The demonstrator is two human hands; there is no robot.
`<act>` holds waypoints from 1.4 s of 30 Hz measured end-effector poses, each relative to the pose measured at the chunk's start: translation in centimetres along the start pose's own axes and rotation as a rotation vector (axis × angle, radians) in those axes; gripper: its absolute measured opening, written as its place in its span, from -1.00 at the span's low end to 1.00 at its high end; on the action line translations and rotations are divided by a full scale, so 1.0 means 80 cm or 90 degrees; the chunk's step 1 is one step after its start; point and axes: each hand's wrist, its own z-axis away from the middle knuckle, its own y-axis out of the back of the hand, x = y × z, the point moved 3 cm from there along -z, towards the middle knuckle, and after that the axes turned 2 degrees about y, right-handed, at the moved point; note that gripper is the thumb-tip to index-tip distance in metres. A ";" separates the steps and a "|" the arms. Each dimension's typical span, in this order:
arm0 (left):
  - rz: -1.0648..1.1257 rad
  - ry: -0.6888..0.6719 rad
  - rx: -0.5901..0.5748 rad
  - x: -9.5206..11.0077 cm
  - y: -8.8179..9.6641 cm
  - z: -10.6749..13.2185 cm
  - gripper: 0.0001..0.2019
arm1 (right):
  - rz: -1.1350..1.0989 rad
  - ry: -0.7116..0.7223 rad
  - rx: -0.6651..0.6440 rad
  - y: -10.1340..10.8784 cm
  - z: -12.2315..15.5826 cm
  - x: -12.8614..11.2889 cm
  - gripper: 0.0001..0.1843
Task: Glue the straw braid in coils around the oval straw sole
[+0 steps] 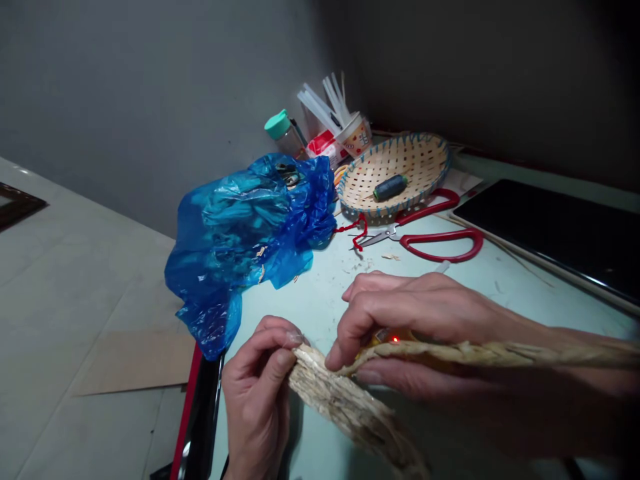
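My left hand (257, 393) pinches the end of a thick braided rope of pale dried fibre (345, 403) between thumb and fingers, low in the view. My right hand (415, 320) is closed over a second strand of the same braid (500, 350), which runs off to the right. Under its fingers sits a small yellowish object with a red light (395, 339); I cannot make out what it is. The two braid pieces meet between my hands, just above the pale green tabletop (325, 293).
A crumpled blue plastic bag (250, 227) lies left of centre. Behind it stand a green-capped jar (283, 130) and a cup of white sticks (350, 127). A woven basket (425, 157) holds a dark thread spool (390, 188). Red-handled scissors (430, 237) and a dark tablet (555, 230) lie right.
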 end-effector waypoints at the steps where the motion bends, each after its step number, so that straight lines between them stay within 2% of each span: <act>1: -0.003 0.002 0.003 0.000 0.000 0.000 -0.94 | -0.002 -0.009 -0.009 0.000 0.000 0.000 -0.87; 6: -0.020 0.011 0.026 -0.002 0.000 -0.002 -0.97 | 0.012 -0.048 -0.043 0.000 -0.001 0.002 -0.84; 14: -0.032 0.035 0.078 -0.003 0.003 -0.002 -0.96 | 0.011 -0.075 -0.019 0.002 0.001 0.004 -0.87; 20: -0.025 0.053 0.074 -0.004 0.001 -0.003 -0.95 | 0.002 -0.093 -0.024 0.003 -0.005 0.007 -0.85; 25: 0.005 0.095 0.089 -0.011 0.002 -0.005 -0.93 | -0.018 -0.138 -0.059 0.002 -0.007 0.009 -0.86; 33: 0.043 0.148 0.113 -0.019 0.004 -0.003 -0.91 | -0.073 -0.194 -0.089 -0.003 -0.002 0.026 -0.85; 39: 0.096 0.185 0.129 -0.026 0.003 -0.004 -0.84 | -0.082 -0.242 -0.062 -0.003 -0.001 0.025 -0.73; 42: 0.139 0.201 0.148 -0.029 0.001 -0.005 -0.80 | -0.137 -0.333 -0.087 -0.005 0.002 0.029 -0.36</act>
